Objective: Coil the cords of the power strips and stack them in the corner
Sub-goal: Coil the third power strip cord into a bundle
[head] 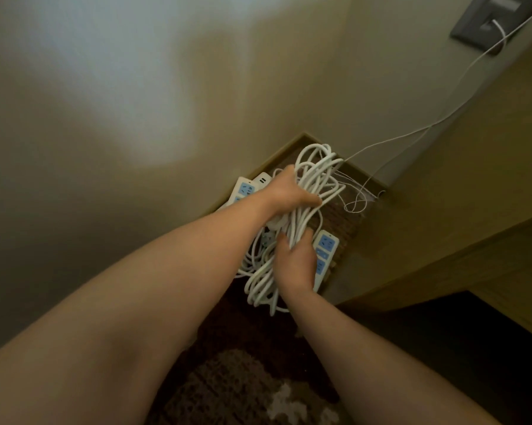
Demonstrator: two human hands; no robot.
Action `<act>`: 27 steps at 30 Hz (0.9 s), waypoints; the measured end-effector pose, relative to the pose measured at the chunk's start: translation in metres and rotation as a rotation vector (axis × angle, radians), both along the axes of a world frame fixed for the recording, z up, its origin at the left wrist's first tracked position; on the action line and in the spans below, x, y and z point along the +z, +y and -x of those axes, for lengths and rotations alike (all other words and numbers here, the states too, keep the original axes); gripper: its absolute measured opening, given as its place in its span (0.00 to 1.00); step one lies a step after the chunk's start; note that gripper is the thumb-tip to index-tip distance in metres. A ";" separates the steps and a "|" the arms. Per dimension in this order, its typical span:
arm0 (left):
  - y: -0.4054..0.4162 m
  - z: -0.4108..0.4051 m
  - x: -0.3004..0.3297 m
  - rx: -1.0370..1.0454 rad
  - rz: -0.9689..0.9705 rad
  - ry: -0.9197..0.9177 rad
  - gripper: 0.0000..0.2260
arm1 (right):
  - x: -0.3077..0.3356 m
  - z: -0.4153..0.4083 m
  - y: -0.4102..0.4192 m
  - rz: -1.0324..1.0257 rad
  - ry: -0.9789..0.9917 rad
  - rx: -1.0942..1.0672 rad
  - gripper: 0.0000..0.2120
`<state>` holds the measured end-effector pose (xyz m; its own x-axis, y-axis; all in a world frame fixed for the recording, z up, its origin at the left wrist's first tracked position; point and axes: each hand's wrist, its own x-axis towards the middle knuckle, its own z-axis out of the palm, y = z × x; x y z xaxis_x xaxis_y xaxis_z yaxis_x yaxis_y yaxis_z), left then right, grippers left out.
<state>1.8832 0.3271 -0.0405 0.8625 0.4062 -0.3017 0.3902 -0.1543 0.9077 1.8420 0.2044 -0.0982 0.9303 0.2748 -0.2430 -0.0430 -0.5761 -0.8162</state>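
Observation:
A thick bundle of looped white cord (316,176) hangs over the floor corner. My left hand (284,194) grips the upper part of the loops. My right hand (295,262) grips the lower part, where more loops (260,286) dangle down. A white power strip with blue sockets (324,253) shows just right of my right hand, partly hidden by it. Two more white strips (246,188) lie against the left wall behind my left wrist, mostly hidden.
A thin white cable (412,134) runs from a grey wall plate (494,23) at the top right down into the corner, ending in tangled loops (355,204). A wooden cabinet (473,179) stands on the right. Dark patterned carpet (243,378) covers the floor.

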 end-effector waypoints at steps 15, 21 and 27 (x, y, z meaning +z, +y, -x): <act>0.031 0.046 -0.080 -0.218 -0.758 0.224 0.23 | -0.039 -0.034 0.010 0.351 0.173 -0.016 0.34; 0.032 0.063 -0.099 -0.205 -0.852 0.444 0.37 | -0.050 -0.033 0.013 0.444 -0.044 0.021 0.32; 0.046 0.060 -0.109 -0.306 -0.914 0.299 0.33 | -0.061 -0.044 0.017 0.474 0.038 -0.015 0.29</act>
